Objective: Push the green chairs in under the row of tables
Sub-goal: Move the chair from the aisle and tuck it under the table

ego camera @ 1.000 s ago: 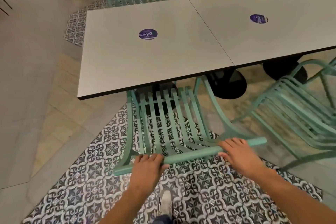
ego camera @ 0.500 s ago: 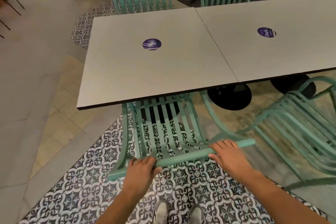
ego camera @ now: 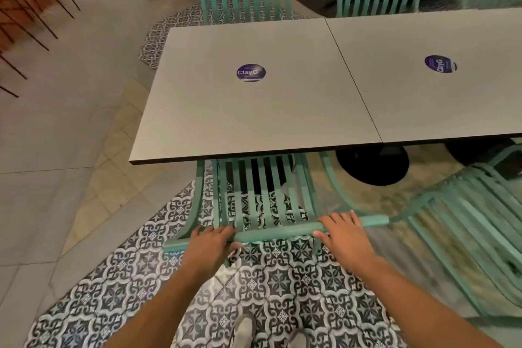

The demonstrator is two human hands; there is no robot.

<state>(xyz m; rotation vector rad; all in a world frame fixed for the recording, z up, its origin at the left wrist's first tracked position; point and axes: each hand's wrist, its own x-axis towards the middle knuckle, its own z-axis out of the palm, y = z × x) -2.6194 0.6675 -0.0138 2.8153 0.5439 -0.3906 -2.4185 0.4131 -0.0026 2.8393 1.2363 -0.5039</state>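
Observation:
A green slatted chair (ego camera: 262, 200) stands at the near edge of the left grey table (ego camera: 226, 110), its seat hidden under the tabletop and only the backrest showing. My left hand (ego camera: 209, 246) grips the left part of the chair's top rail. My right hand (ego camera: 344, 234) lies over the rail's right part, fingers curled on it. A second green chair (ego camera: 463, 223) stands out from the right table (ego camera: 429, 99), at an angle, blurred. More green chairs (ego camera: 245, 5) sit tucked in along the far side.
Round black table bases (ego camera: 372, 167) stand under the tables. Patterned blue and white floor tiles lie under me, plain grey floor to the left. Thin black metal legs and a wooden piece (ego camera: 25, 8) are at the far left. My shoes (ego camera: 243, 330) show at the bottom.
The chair has slid forward under the left table, with both hands staying on its top rail. I have stepped closer to the table.

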